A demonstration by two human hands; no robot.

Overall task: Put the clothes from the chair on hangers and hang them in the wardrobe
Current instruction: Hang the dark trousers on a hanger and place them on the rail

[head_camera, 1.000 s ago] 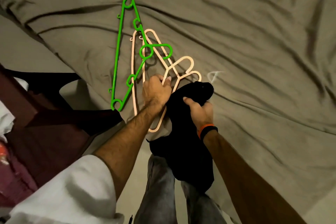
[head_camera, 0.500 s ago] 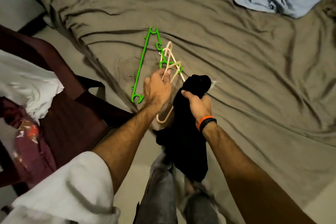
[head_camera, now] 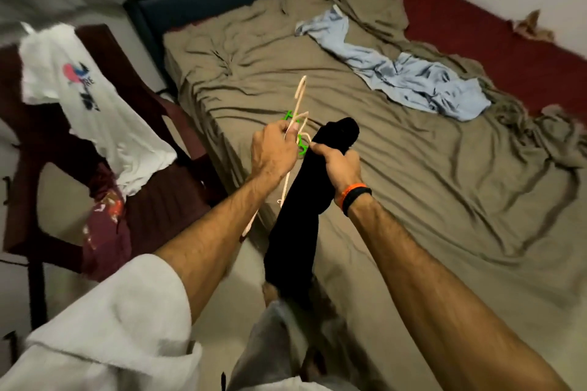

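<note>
The left hand [head_camera: 275, 152] grips a peach hanger [head_camera: 298, 98] with curled fingers, holding it up over the edge of the bed [head_camera: 413, 184] so that its long bar runs up past the knuckles and down below the wrist. Just beside it, to the right, the right hand [head_camera: 341, 165] is clenched around a black garment [head_camera: 295, 232], whose bunched top sticks up above the fist while the rest hangs straight down between the two forearms. The two hands are close together but not touching. Bits of a green hanger [head_camera: 301, 146] show in the gap between them; whether it lies on the bed or is caught up with the peach one cannot be told. An orange and black wristband [head_camera: 355, 197] sits on the right wrist. Well to the left of the left hand stands a dark red chair [head_camera: 178, 124], with a white printed T-shirt [head_camera: 95, 111] draped over it and a maroon patterned garment [head_camera: 106, 232] hanging below. Beyond the right hand, far across the rumpled olive sheet, lies a light blue garment [head_camera: 413, 79].
</note>
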